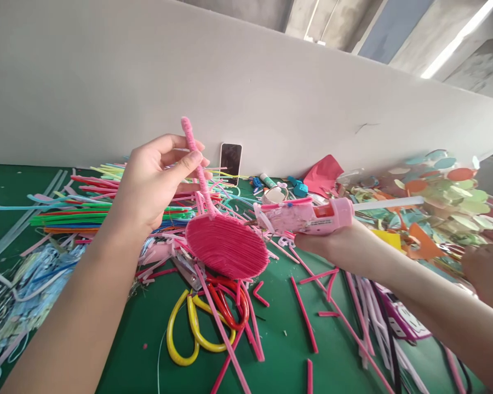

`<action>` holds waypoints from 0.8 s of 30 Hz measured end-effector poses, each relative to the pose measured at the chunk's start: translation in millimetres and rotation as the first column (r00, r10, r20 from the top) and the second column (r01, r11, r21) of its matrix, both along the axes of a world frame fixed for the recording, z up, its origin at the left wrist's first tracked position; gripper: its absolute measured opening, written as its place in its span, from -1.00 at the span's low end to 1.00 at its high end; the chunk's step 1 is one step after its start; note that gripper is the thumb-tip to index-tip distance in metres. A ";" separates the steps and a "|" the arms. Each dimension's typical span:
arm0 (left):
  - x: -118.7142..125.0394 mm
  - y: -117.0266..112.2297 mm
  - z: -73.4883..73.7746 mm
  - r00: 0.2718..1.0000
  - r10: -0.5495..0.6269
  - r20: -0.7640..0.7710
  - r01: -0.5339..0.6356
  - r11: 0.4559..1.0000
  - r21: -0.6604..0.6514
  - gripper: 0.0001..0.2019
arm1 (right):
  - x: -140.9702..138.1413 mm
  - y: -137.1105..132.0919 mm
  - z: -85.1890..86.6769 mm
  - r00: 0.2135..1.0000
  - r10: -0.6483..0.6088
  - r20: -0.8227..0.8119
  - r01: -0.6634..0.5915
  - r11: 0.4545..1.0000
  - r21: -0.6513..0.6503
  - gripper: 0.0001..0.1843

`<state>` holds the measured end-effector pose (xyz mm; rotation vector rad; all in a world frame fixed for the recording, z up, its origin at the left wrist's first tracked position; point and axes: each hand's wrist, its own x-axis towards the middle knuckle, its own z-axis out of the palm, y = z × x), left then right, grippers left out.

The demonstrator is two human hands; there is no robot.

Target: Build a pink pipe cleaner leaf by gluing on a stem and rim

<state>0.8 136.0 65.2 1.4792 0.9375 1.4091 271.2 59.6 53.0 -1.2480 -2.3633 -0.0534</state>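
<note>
My left hand point(164, 169) pinches the fuzzy pink stem of a craft piece between thumb and fingers. At the stem's lower end is a flat oval point(225, 246) of dark pink pipe cleaners laid side by side, held tilted above the table. My right hand point(320, 241) is wrapped round a pink hot glue gun point(304, 216), with a whitish glue stick point(388, 203) jutting from its back. The gun's nozzle points left and is close to the oval's upper right edge; whether they touch I cannot tell. The gun's body hides most of my right fingers.
Yellow-handled scissors point(183, 328), red-handled scissors point(230, 306) and cut pink pipe cleaner pieces point(304, 314) lie on the green table point(279, 350). Bundled pipe cleaners point(74, 216) are at left. A phone point(230, 161) leans on the white partition point(148, 82). Another person's hand point(487, 273) shows at right.
</note>
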 end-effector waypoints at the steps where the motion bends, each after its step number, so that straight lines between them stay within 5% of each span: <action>1: -0.1 -0.1 0.0 1.000 0.002 -0.001 -0.002 1.000 0.001 -0.90 | -0.6 -1.1 1.4 0.997 0.067 0.033 -0.067 0.998 -0.016 -0.74; 3: -0.5 -0.5 0.2 1.000 0.007 -0.007 -0.007 1.000 0.006 -0.90 | -1.2 -2.7 3.3 0.986 0.155 0.064 -0.151 0.986 -0.071 -0.73; 15: -4.2 -1.6 2.1 1.000 0.020 -0.019 -0.020 1.000 -0.018 -0.84 | -11.0 -14.4 12.5 0.986 -0.073 -0.150 0.030 0.961 -0.275 -0.72; 24: -5.4 10.2 -4.2 0.997 0.057 0.058 -0.060 0.997 0.052 -0.89 | 2.2 -12.1 1.2 0.991 0.078 0.106 -0.059 0.984 -0.167 -0.73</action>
